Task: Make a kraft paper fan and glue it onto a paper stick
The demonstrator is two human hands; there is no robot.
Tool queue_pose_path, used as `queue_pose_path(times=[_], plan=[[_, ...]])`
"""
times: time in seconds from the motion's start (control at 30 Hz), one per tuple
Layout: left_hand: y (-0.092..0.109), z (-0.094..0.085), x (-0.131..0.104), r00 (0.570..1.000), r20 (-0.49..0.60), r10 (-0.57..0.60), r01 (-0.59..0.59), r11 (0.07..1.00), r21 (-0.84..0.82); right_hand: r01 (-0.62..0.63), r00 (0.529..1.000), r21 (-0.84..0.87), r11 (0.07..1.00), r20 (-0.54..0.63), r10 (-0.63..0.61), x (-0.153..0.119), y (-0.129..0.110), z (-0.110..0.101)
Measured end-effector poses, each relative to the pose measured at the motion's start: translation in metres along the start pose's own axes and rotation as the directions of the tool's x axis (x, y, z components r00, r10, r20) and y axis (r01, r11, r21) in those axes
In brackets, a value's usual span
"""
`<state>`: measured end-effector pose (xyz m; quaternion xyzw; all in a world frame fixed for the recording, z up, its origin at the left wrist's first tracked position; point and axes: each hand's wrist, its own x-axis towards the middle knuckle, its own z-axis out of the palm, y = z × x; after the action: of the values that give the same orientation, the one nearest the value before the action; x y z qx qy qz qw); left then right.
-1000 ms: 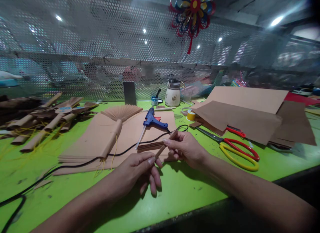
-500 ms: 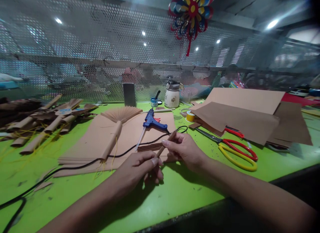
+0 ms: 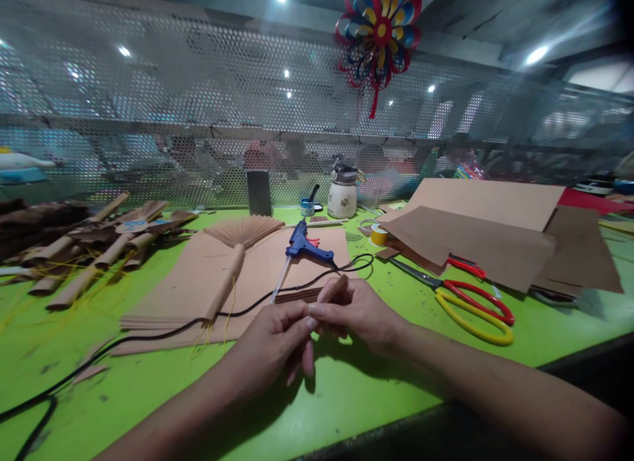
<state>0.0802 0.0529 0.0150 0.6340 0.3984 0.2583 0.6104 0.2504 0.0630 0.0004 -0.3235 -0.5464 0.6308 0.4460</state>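
Close together in front of the paper sheets, my left hand [image 3: 284,335] and my right hand [image 3: 361,312] pinch a narrow folded strip of brown paper [image 3: 339,288]. Its upper end sticks out above my right fingers; its lower end is hidden between the fingertips of both hands. Just behind my hands lies pleated darker brown paper [image 3: 300,294]; whether it joins the strip I cannot tell. A blue glue gun [image 3: 310,248] with a clear glue stick rests on the stack of tan paper sheets [image 3: 178,283], beside a paper fan with a rolled handle [image 3: 225,283].
Red-and-yellow-handled scissors [image 3: 475,309] lie right of my hands, near brown paper sheets [image 3: 475,240] and yellow tape [image 3: 379,234]. A black cord [image 3: 148,332] crosses the green table. Rolled paper pieces [image 3: 109,246] pile up left. A white jar [image 3: 341,195] stands at the back.
My right hand has come down and left along the paper strip, and my fingertips now meet. Less of the strip shows between the hands.
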Motion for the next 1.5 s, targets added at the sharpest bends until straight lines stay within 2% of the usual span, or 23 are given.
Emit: queue_pose_path(times=[0.2,0.33,0.43,0.53,0.73,0.87,1.07,1.17,1.27,1.4,1.5], plan=[[-0.004,-0.001,0.001,0.997,0.012,0.07,-0.071,0.993,0.092,0.031,0.997,-0.043,0.999,-0.069,-0.034,0.002,-0.002,-0.004],[-0.005,-0.003,0.001,1.0,0.011,0.023,-0.024,0.997,0.073,0.04,0.995,-0.026,0.999,-0.091,-0.042,0.002,-0.003,-0.006],[-0.004,-0.006,0.001,1.0,0.02,0.017,-0.018,1.0,0.022,0.0,0.995,0.031,1.0,-0.096,0.003,0.003,-0.004,-0.01],[-0.003,-0.009,-0.001,1.0,0.015,0.006,-0.006,1.0,0.0,-0.027,0.987,0.09,0.996,-0.153,0.041,0.005,-0.008,-0.015],[-0.002,-0.011,-0.001,1.0,0.028,-0.013,0.013,1.0,0.007,0.043,0.966,0.042,0.998,-0.255,-0.031,0.008,-0.01,-0.016],[-0.002,-0.01,0.002,0.999,-0.018,0.028,-0.026,0.993,0.114,0.013,0.974,0.027,1.0,-0.226,-0.006,0.007,-0.009,-0.012],[-0.001,-0.008,0.003,0.993,-0.073,0.096,-0.086,0.987,0.136,-0.002,0.995,0.029,1.0,-0.096,0.004,0.003,-0.009,-0.005],[0.0,-0.008,0.001,0.985,-0.083,0.154,-0.131,0.964,0.231,0.03,0.993,-0.004,1.0,-0.114,-0.03,0.004,-0.006,-0.004],[0.0,-0.008,0.0,0.976,-0.079,0.203,-0.171,0.939,0.298,0.006,0.994,0.03,1.0,-0.114,-0.003,0.005,-0.004,-0.005],[-0.001,-0.008,-0.001,0.981,-0.075,0.18,-0.154,0.952,0.266,-0.019,0.998,0.091,0.996,-0.051,0.023,0.008,-0.003,-0.011],[-0.003,-0.01,-0.001,0.987,-0.101,0.125,-0.101,0.972,0.211,-0.008,0.998,0.146,0.989,-0.067,0.018,0.011,-0.005,-0.018]])
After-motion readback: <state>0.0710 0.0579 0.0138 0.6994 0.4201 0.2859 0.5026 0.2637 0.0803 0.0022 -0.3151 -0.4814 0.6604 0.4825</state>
